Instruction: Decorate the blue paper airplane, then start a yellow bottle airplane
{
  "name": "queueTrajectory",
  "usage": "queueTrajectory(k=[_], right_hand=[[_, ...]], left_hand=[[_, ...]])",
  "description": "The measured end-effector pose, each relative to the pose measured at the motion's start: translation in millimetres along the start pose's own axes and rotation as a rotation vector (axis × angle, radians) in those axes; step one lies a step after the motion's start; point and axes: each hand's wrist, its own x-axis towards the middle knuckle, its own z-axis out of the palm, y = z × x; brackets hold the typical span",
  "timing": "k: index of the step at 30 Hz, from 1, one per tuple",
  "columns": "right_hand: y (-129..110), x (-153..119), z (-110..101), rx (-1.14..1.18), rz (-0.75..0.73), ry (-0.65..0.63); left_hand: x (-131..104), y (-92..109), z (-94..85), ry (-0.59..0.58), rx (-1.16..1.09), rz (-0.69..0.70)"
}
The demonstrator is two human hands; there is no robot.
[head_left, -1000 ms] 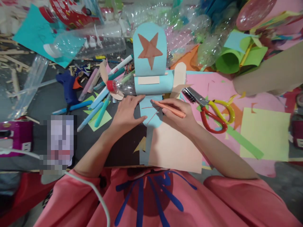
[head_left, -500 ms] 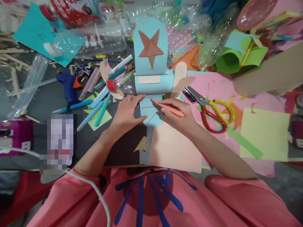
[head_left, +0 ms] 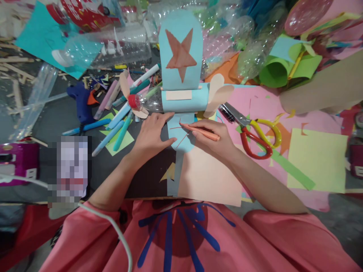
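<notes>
A model plane made from a plastic bottle (head_left: 151,99) wrapped in light blue paper lies in front of me, its red cap pointing left. On the far wing (head_left: 167,41) is a filled brown-red star (head_left: 181,54). The near wing (head_left: 184,141) carries a few thin red lines. My right hand (head_left: 212,132) grips an orange marker (head_left: 202,131), its tip on the near wing. My left hand (head_left: 153,132) lies with fingers spread at that wing's left edge, thumb and forefinger touching it. Beige paper propeller and tail pieces (head_left: 217,92) stick out at the ends.
Scissors (head_left: 255,134) with red and yellow handles lie at right on pink paper. Several markers (head_left: 121,115) and a blue glue gun (head_left: 79,102) are at left, near a phone (head_left: 73,166). Clear bottles (head_left: 113,47) and paper scraps crowd the back. Beige paper (head_left: 212,177) lies by the front edge.
The marker tip has moved slightly down and left, leaving a short new red stroke on the near wing. The far wing tilts a little differently. My left hand stays in place.
</notes>
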Motion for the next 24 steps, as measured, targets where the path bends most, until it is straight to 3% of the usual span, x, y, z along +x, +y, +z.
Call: queueTrajectory(k=[12,18,24], right_hand=[[-1.0,-1.6,0.0,0.0,0.018,-0.055],[3.0,-3.8,6.4,0.001,-0.056,0.019],[-4.8,-1.6,3.4,-0.036,-0.009,-0.059]], left_hand=[[0.3,1.9,-0.8,-0.005,-0.016,-0.02],[0.1,2.0,-0.8,0.005,-0.026,-0.026],[-1.1,1.0,-0.4,0.012,-0.037,-0.012]])
